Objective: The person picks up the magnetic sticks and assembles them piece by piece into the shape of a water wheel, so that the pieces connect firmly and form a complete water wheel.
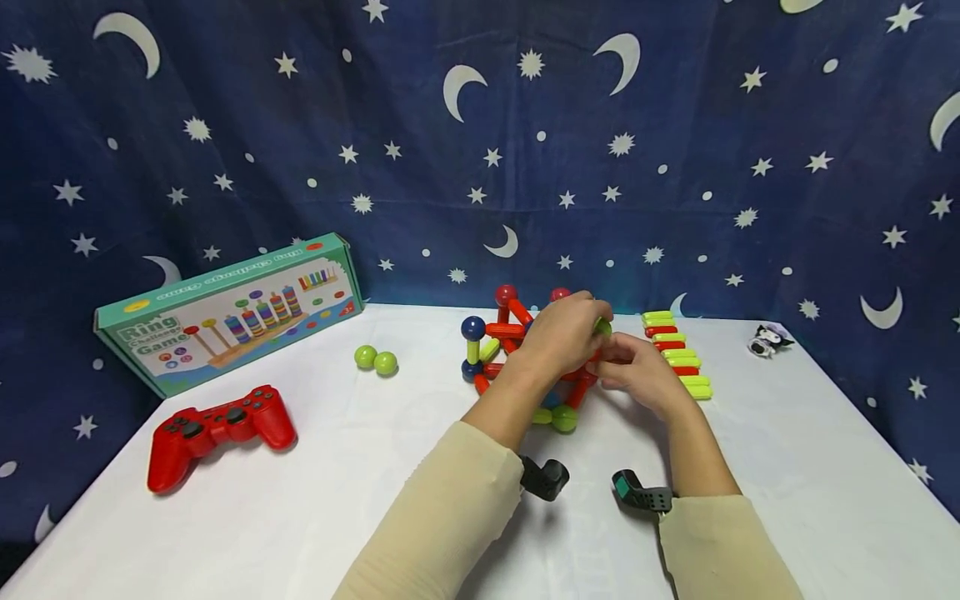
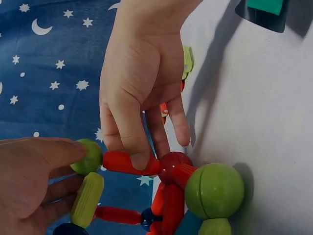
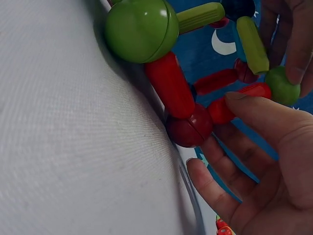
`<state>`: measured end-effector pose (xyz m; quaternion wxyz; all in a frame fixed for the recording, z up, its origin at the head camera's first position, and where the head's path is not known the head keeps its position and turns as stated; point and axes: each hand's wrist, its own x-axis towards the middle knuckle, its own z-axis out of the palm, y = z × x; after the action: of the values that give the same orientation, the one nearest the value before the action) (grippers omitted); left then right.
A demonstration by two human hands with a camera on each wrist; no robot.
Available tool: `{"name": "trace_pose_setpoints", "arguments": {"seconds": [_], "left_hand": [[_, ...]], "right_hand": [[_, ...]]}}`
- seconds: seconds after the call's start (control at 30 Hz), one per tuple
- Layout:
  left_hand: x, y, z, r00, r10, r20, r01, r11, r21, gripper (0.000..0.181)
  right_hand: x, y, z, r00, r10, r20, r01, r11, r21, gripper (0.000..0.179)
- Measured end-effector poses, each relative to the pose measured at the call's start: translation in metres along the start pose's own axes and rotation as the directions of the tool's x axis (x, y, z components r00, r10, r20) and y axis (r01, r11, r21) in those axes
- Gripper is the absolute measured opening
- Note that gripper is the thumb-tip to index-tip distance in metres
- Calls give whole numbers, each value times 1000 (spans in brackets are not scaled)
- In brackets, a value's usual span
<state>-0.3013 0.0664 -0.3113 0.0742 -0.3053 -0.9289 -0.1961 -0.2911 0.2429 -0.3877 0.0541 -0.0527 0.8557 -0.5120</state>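
Observation:
A structure of magnetic sticks and balls in red, green and blue stands on the table, partly hidden by the hands in the head view. My left hand [image 1: 558, 335] reaches over it and pinches a green ball [image 2: 88, 157] at its upper part. My right hand [image 1: 641, 372] is at its right side. Thumb and fingers there grip a red stick [image 3: 257, 91], one end meeting the green ball and the other a dark red ball [image 3: 190, 126]. A yellow-green stick [image 2: 88, 199] runs from the green ball to a dark blue ball. Low at the front sits a larger green ball [image 1: 565, 418].
Right of the structure lies a row of loose red and yellow-green sticks [image 1: 684, 361], with a small black-and-white figure [image 1: 768, 341] beyond. Two green balls [image 1: 385, 363] lie to the left. A red game controller [image 1: 225, 429] and a ring game box [image 1: 240, 321] occupy the far left.

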Motion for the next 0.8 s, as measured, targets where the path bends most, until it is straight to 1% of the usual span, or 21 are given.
{"name": "trace_pose_setpoints", "arguments": {"seconds": [0.1, 0.23, 0.37, 0.47, 0.53, 0.6, 0.67, 0.73, 0.8], "left_hand": [[-2, -3, 0, 1000, 4, 13, -4, 1000, 7, 31], [-4, -3, -1, 999, 29, 16, -29, 1000, 5, 31], [-6, -3, -1, 999, 32, 27, -32, 999, 1, 32], [-8, -5, 0, 999, 38, 33, -39, 999, 16, 38], [-9, -6, 1, 999, 38, 39, -40, 998, 48, 48], [-11, -7, 2, 999, 29, 36, -33, 992, 119, 59], [-12, -8, 3, 999, 11, 33, -17, 980, 196, 67], [-13, -8, 3, 1000, -3, 31, -5, 968, 250, 66], [-13, -10, 4, 999, -10, 31, 1, 962, 274, 62]], "right_hand": [[2, -1, 2, 1000, 4, -3, -4, 1000, 3, 44], [2, -3, 1, 1000, 18, -8, -18, 1000, -7, 44], [1, -2, 1, 1000, 23, -7, -23, 1000, -16, 46], [0, -1, 1, 1000, 24, -3, -24, 1000, -12, 47], [0, 1, 1, 1000, 25, 0, -25, 1000, -12, 48], [0, 1, 1, 1000, 21, 3, -21, 1000, -11, 47], [-1, 2, 2, 1000, 12, 8, -12, 1000, -7, 47], [-1, 2, 2, 1000, 1, 12, -1, 1000, 1, 46], [-1, 2, 2, 1000, -4, 12, 4, 1000, 6, 44]]}}
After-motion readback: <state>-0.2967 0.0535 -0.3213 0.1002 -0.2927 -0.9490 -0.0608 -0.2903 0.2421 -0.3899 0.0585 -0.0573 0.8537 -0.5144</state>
